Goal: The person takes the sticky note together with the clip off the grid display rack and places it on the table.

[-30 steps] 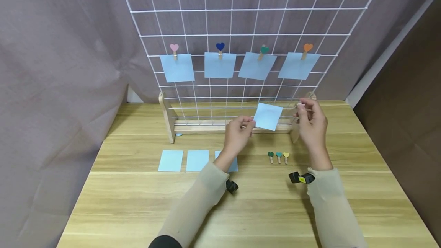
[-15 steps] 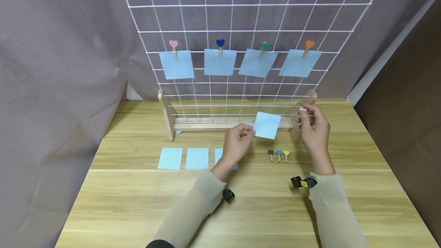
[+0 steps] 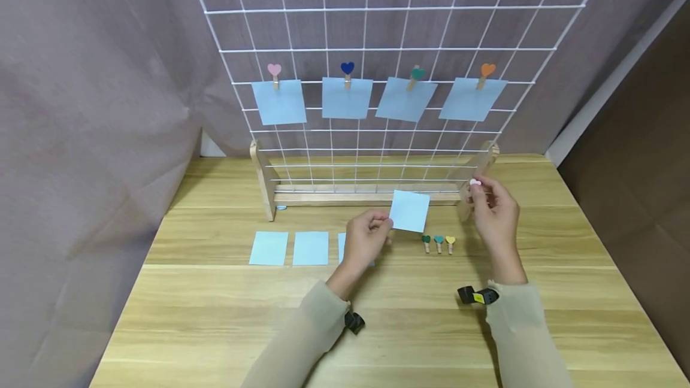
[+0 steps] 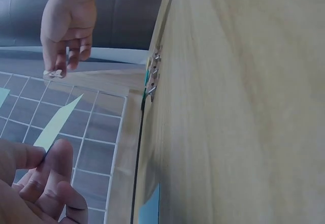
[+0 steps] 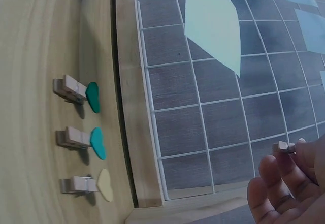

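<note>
My left hand (image 3: 365, 238) pinches a light blue paper square (image 3: 409, 211) by its left edge, above the table in front of the rack's base. At the right, my right hand (image 3: 497, 211) holds a small clothespin (image 5: 282, 147) with a white heart (image 3: 475, 182) between thumb and fingertips, close to the rack's right foot. Three heart clothespins, dark green (image 3: 426, 243), teal (image 3: 439, 243) and yellow (image 3: 450, 243), lie in a row between the hands. Several blue squares hang on the white wire grid (image 3: 366, 11), each under a heart clothespin, such as the orange one (image 3: 487, 70).
Two blue squares (image 3: 268, 248) lie flat on the wooden table (image 3: 226, 328) at the left, and a third (image 3: 342, 245) is partly covered by my left hand. Wooden feet (image 3: 262, 181) hold the grid upright. Grey cloth (image 3: 97, 106) hangs behind.
The held blue square and my left hand have come down and slightly left, away from the grid. My right hand has also lowered a little, keeping its clothespin. The head view has tilted slightly.
</note>
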The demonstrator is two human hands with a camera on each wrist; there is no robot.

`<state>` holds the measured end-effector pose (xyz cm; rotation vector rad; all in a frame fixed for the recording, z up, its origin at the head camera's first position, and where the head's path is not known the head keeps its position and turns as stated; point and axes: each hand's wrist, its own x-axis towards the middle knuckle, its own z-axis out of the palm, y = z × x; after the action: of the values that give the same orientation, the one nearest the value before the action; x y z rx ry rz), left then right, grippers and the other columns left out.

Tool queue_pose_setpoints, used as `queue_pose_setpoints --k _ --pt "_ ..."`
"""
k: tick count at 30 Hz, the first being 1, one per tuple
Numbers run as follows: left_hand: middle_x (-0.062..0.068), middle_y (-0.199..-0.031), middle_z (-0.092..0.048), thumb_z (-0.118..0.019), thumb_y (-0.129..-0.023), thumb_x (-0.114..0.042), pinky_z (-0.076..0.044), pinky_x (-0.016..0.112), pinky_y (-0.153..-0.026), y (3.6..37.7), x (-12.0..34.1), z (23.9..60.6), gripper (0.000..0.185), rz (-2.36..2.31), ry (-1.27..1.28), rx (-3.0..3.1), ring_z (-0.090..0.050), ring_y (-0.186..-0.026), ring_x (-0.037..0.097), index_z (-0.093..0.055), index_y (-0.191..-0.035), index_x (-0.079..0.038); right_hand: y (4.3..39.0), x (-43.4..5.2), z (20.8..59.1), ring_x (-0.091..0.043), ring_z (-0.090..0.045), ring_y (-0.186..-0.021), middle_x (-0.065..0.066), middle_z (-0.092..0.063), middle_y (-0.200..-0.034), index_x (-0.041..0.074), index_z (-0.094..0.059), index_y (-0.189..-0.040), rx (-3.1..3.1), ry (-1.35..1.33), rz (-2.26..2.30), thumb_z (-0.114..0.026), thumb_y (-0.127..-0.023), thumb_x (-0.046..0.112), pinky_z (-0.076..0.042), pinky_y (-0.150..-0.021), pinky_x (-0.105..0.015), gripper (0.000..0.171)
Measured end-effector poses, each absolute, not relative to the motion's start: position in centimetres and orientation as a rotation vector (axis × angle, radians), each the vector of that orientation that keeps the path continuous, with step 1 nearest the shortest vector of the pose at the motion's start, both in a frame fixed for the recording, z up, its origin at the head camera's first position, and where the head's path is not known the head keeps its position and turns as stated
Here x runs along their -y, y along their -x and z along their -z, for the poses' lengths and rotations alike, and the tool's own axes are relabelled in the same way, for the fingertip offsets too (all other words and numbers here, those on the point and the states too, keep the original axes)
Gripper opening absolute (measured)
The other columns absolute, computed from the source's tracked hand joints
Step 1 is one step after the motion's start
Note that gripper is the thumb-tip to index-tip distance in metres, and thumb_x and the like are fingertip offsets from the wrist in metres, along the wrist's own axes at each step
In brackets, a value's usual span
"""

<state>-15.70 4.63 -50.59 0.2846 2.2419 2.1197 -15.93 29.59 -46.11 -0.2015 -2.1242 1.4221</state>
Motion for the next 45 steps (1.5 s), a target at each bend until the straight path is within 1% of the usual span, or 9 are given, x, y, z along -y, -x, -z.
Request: queue_pose_setpoints --k 3,8,11,19,26,31,39,42,45 --pt "0.023 -0.095 -0.076 -0.068 -0.101 -0.008 -0.048 0.017 -0.046 15.4 -4.4 50.8 0.015 -2.117 -0.269 -2.239 -0.073 -0.072 0.045 -0.074 -0.11 0.002 15.6 -29.7 46.7 0.002 -0.063 -0.073 0.019 -0.066 -0.084 -0.009 -0.07 -0.126 2.128 0.194 -1.413 -0.063 -0.104 0.004 -0.049 -0.058 -0.009 0.026" --pt "0.024 -0.092 -0.076 -0.068 -0.101 -0.008 -0.043 0.018 -0.04 14.8 -4.2 51.2 0.014 -2.138 -0.266 -2.237 -0.072 -0.07 0.046 -0.074 -0.109 0.002 15.0 -30.0 47.5 0.001 -0.064 -0.073 0.019 -0.066 -0.083 -0.006 -0.072 -0.126 2.126 0.193 -1.42 -0.065 -0.104 0.003 -0.051 -0.062 -0.01 0.025" --pt "0.026 -0.09 -0.075 -0.068 -0.101 -0.008 -0.043 0.017 -0.04 14.4 -4.1 51.3 0.013 -2.153 -0.271 -2.234 -0.071 -0.069 0.048 -0.074 -0.107 0.002 14.8 -30.3 48.0 0.002 -0.063 -0.072 0.02 -0.066 -0.083 -0.005 -0.073 -0.124 2.13 0.186 -1.409 -0.065 -0.103 0.001 -0.052 -0.063 -0.009 0.024" --pt "0.024 -0.093 -0.076 -0.067 -0.102 -0.006 -0.045 0.017 -0.042 13.9 -3.6 51.7 0.016 -2.145 -0.267 -2.231 -0.072 -0.07 0.046 -0.073 -0.111 0.005 13.9 -30.5 48.4 0.002 -0.063 -0.074 0.019 -0.064 -0.087 -0.015 -0.067 -0.124 2.167 0.245 -1.413 -0.06 -0.103 -0.006 -0.05 -0.066 -0.008 0.024" --pt "0.023 -0.093 -0.077 -0.067 -0.101 -0.006 -0.047 0.016 -0.044 13.5 -3.4 51.9 0.017 -2.145 -0.234 -2.222 -0.072 -0.069 0.047 -0.073 -0.113 0.005 13.4 -31.0 49.3 0.001 -0.062 -0.076 0.017 -0.065 -0.089 -0.01 -0.068 -0.124 2.221 0.293 -1.439 -0.063 -0.103 0.0 -0.049 -0.065 -0.009 0.024" --pt "0.022 -0.093 -0.077 -0.069 -0.1 -0.007 -0.051 0.018 -0.045 13.4 -3.3 51.9 0.017 -2.151 -0.228 -2.225 -0.072 -0.068 0.046 -0.074 -0.111 0.005 13.1 -31.3 49.7 0.0 -0.062 -0.076 0.009 -0.069 -0.087 -0.007 -0.07 -0.123 2.335 0.264 -1.417 -0.065 -0.105 0.008 -0.05 -0.067 -0.01 0.024" --pt "0.023 -0.091 -0.077 -0.068 -0.099 -0.004 -0.047 0.016 -0.047 13.2 -3.0 52.1 0.019 -2.142 -0.192 -2.219 -0.071 -0.066 0.046 -0.072 -0.115 0.005 12.7 -31.6 49.8 0.003 -0.061 -0.079 -0.017 -0.075 -0.098 -0.008 -0.069 -0.121 2.523 0.203 -1.367 -0.063 -0.106 0.014 -0.05 -0.07 -0.01 0.027" --pt "0.023 -0.09 -0.077 -0.069 -0.099 -0.005 -0.048 0.016 -0.047 13.1 -3.0 52.2 0.025 -2.133 -0.198 -2.217 -0.071 -0.065 0.045 -0.07 -0.121 0.005 12.6 -31.8 49.9 0.002 -0.058 -0.079 -0.019 -0.074 -0.1 -0.008 -0.07 -0.121 2.584 0.186 -1.324 -0.063 -0.107 0.015 -0.048 -0.07 -0.012 0.028" --pt "0.022 -0.089 -0.077 -0.069 -0.098 -0.005 -0.045 0.016 -0.046 12.9 -3.1 52.3 0.032 -2.12 -0.217 -2.218 -0.071 -0.065 0.045 -0.067 -0.129 0.003 12.4 -31.8 49.8 -0.003 -0.058 -0.081 -0.017 -0.073 -0.101 -0.006 -0.07 -0.122 2.659 0.183 -1.274 -0.062 -0.107 0.019 -0.047 -0.07 -0.015 0.03"
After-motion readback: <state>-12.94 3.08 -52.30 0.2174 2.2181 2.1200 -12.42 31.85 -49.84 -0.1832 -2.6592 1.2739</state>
